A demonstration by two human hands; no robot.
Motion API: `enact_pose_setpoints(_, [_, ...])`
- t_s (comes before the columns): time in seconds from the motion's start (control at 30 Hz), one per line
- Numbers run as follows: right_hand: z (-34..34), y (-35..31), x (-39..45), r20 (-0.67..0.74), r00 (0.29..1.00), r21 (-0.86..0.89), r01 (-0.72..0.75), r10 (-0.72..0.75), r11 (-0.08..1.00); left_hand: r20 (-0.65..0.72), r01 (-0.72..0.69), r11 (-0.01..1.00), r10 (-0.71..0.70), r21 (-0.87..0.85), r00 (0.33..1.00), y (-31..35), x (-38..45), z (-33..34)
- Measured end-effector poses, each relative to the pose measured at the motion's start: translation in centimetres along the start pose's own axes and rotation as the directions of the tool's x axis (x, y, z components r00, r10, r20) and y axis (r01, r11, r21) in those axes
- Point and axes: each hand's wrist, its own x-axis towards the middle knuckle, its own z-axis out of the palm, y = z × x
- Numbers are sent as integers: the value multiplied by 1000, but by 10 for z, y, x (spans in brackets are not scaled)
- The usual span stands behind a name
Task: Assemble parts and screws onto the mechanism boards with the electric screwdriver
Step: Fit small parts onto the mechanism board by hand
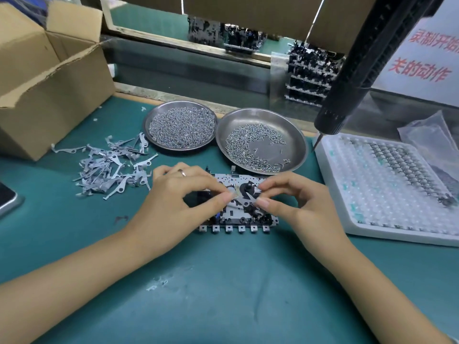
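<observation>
Both hands, left (pixel 183 192) and right (pixel 293 197), pinch a small part (pixel 236 192) onto the board (pixel 244 214); seemingly seating it, next fetching a screw (pixel 250 145) and the hanging screwdriver (pixel 347 90).

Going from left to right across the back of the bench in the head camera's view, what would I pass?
Cardboard box → pile of flat metal levers → full dish of screws → half-empty dish of screws → hanging electric screwdriver → white parts tray.
</observation>
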Motion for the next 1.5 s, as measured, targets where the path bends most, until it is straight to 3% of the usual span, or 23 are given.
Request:
enact_pose_setpoints(0.23, [6, -1, -4, 55, 986, -325, 165, -155, 931, 37, 2, 998, -4, 58, 999, -3, -5, 6])
enact_pose_setpoints(0.4, [7, 0, -6, 114, 948, -345, 317, -296, 883, 42, 13, 996, -17, 92, 999, -4, -4, 6])
enact_pose_setpoints(0.8, [8, 3, -7, 269, 908, -405, 410, -322, 817, 49, 50, 996, -54, 77, 997, -4, -2, 6])
enact_pose_setpoints(1.07, [19, 10, -13, 107, 914, -507, 388, -391, 770, 85, 57, 998, -58, 6, 995, -4, 0, 4])
enact_pose_setpoints(1.5, [34, 11, -18, 13, 910, -590, 342, -415, 731, 112, 76, 996, -71, -40, 991, -6, 3, 3])
